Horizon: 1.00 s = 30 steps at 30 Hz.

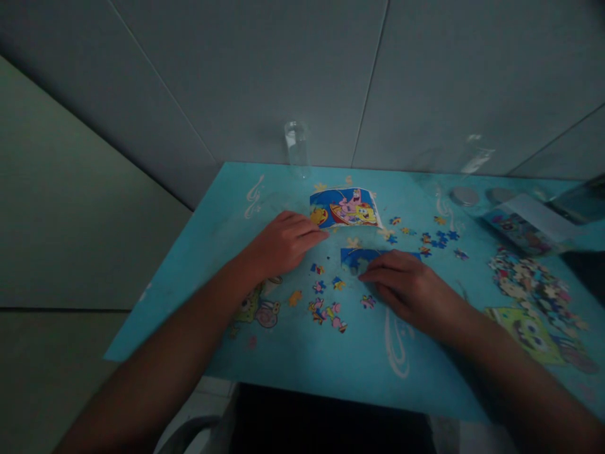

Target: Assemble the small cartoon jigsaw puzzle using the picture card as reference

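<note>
A picture card [347, 207] with cartoon figures on blue lies on the table. My left hand [295, 239] is at its lower left corner, fingers closed together; whether they grip anything is hidden. Below the card is a joined blue strip of jigsaw puzzle [362, 256], partly covered by my right hand [406, 284]. The right thumb and forefinger pinch at the strip's lower edge, where a small bluish jigsaw piece [354, 270] shows dimly. Between my forearms lie loose pieces and a small joined pink-and-yellow cluster [326, 313].
Blue loose pieces [440, 238] are scattered right of the card. A larger pile of pieces [534, 284] lies farther right, near a clear box [524, 224]. One clear container [297, 150] stands by the wall, with round lids [464, 196] at the back right.
</note>
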Available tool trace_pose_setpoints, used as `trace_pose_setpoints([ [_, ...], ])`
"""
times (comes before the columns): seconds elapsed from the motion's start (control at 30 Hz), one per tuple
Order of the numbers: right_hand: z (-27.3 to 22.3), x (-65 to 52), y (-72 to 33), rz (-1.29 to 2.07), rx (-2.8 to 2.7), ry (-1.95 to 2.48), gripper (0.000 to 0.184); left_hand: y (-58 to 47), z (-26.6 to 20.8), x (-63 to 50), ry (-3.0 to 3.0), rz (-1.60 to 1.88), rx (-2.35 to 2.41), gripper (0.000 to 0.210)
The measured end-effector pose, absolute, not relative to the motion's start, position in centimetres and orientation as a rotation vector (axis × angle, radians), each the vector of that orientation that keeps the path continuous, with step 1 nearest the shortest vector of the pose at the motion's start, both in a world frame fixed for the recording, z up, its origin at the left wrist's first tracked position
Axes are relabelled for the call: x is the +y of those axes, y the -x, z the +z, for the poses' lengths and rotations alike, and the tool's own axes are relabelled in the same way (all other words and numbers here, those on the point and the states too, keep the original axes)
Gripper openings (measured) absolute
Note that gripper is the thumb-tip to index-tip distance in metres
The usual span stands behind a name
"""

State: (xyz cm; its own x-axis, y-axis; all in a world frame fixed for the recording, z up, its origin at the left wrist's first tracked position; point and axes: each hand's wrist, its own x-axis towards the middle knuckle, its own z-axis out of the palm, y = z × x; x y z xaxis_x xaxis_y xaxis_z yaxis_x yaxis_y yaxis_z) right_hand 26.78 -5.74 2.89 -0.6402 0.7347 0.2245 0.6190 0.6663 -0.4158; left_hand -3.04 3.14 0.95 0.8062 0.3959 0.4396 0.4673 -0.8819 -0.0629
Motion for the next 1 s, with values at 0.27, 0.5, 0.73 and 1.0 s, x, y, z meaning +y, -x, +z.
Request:
trace_pose_setpoints([
  [0.27,3.5,-6.2,-26.9,0.633,-2.525,1.069,0.019,2.5,0.7,2.8,2.867,-0.606,-0.647,0.029],
  [0.5,4.5,-6.0,-27.6,0.536,-2.357,1.204,0.017,2.6,0.9,2.8,2.852,-0.620,-0.648,0.030],
  [0.73,4.2,-5.7,-28.2,0.324,-2.168,1.402,0.017,2.5,0.6,2.8,2.874,-0.617,-0.642,0.030],
  [1.0,2.3,-6.7,-25.0,0.412,-2.304,1.230,0.021,2.1,0.3,2.4,2.986,-0.630,-0.612,0.029],
])
